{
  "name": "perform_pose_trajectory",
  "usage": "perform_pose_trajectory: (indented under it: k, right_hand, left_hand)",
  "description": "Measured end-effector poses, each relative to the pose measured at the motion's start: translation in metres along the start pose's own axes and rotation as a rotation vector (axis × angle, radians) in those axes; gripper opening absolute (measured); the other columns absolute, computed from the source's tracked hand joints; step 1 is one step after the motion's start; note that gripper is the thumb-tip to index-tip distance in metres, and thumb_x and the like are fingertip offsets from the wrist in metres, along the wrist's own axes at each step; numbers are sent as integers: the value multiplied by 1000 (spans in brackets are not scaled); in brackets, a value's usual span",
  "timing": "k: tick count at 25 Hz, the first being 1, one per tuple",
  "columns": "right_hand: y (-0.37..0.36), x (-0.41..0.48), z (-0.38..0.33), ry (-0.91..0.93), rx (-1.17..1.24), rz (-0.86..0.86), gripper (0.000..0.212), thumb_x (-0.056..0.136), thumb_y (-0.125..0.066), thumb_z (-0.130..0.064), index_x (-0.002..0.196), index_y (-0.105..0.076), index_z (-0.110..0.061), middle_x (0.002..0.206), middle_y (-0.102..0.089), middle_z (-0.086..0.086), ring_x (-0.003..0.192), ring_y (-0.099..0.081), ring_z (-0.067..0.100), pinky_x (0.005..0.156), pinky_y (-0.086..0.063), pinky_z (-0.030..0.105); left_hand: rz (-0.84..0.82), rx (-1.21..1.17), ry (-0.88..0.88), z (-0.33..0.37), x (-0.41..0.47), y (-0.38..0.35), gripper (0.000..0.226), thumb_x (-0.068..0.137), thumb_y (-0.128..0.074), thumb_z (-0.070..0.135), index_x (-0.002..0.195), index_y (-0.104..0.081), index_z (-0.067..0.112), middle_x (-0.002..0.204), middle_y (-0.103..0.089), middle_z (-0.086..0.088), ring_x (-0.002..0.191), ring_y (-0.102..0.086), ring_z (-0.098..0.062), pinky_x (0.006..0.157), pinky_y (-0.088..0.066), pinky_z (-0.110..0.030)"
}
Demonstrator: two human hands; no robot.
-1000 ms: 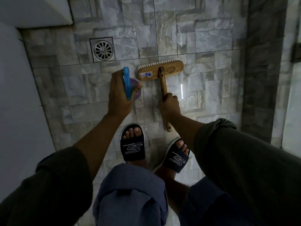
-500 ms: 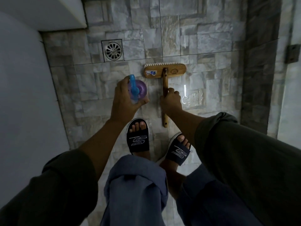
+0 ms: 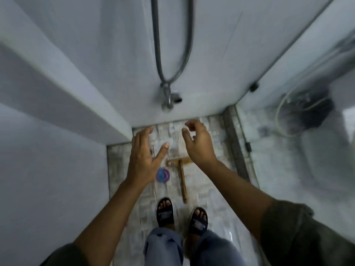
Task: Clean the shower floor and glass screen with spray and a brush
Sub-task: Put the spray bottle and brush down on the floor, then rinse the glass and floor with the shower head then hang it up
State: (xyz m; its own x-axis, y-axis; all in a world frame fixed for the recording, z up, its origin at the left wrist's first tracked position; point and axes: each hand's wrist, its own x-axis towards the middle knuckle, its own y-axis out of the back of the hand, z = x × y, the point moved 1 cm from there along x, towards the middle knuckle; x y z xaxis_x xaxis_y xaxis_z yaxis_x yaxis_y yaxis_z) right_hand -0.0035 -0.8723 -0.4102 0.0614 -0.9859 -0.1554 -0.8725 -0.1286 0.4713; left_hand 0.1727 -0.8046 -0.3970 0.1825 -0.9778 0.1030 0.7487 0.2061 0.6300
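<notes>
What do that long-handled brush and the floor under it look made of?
Brush: apparently unpainted wood, tan and matte; its pale bristles are too blurred to judge. Floor: likely stone-look tile, mottled grey blocks split by straight joint lines.

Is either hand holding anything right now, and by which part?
Nothing. Left hand and right hand are empty; brush and spray bottle sit on the floor.

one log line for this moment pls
left hand: open, empty | right hand: open, empty | brush: lying on floor | spray bottle: on floor beside brush
</notes>
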Motion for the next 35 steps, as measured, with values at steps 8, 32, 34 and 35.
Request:
perform_pose_trajectory:
  k: [8, 32, 34, 35]
  right_hand:
    - [236, 6, -342, 402, 263, 365, 2, 101, -57, -29, 102, -58, -27, 103, -64, -6, 100, -62, 11, 86, -54, 40]
    - [586, 52, -836, 789, 200, 670, 48, 100, -60, -35, 140, -42, -16, 136, -52, 11, 120, -56, 23, 92, -49, 33]
    - [598, 67, -852, 802, 151, 648, 58, 99, -60, -36, 148, -36, -14, 142, -49, 13, 127, -52, 24, 99, -47, 35]
    - [602, 73, -857, 807, 131, 636, 61, 100, -60, -37, 150, -34, -14, 144, -49, 13, 129, -52, 25, 101, -47, 35]
  left_hand:
    - [217, 13, -436, 318, 132, 201, 46, 93, -60, 43, 127, -54, 14, 121, -54, 1, 114, -50, -12, 98, -41, -19]
    - [435, 114, -614, 729, 354, 369, 55, 91, -64, 47, 134, -50, 17, 127, -57, -4, 118, -52, -22, 96, -51, -41]
    - [458, 125, -590, 733, 366, 364, 50, 90, -65, 46, 128, -54, 15, 119, -59, -5, 114, -53, -24, 93, -51, -43]
    - [463, 130, -586, 733, 371, 361, 43, 91, -65, 44, 121, -57, 15, 112, -60, -4, 109, -54, -24, 90, -51, -43]
